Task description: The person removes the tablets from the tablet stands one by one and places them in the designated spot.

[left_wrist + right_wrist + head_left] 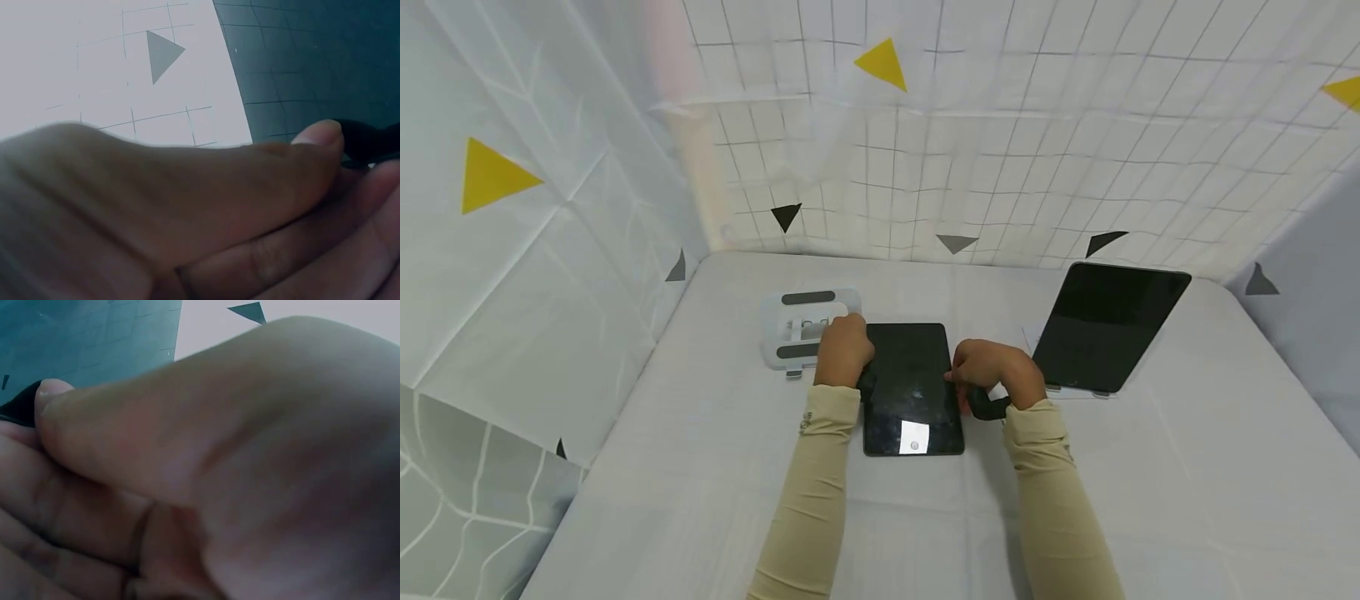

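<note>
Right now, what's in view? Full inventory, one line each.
Tablet: 1, black, between the hands
Second tablet: 1, black, tilted up at the right
Base: 1, white, under the second tablet, mostly hidden
Stand-like piece: 1, white with dark pads, left of the tablet
Tabletop: 1, white, below
Sheeting: count unclear, whitish with lines, back and sides
Yellow triangles: 3, on the sheeting
Dark triangles: 6, black or grey, low on the sheeting
Wristbands: 2, black, at the wrists
Sleeves: 2, tan, forearms
Left hand: 1, fingers pinching tablet's left edge
Right hand: 1, fingers pinching its right edge
</note>
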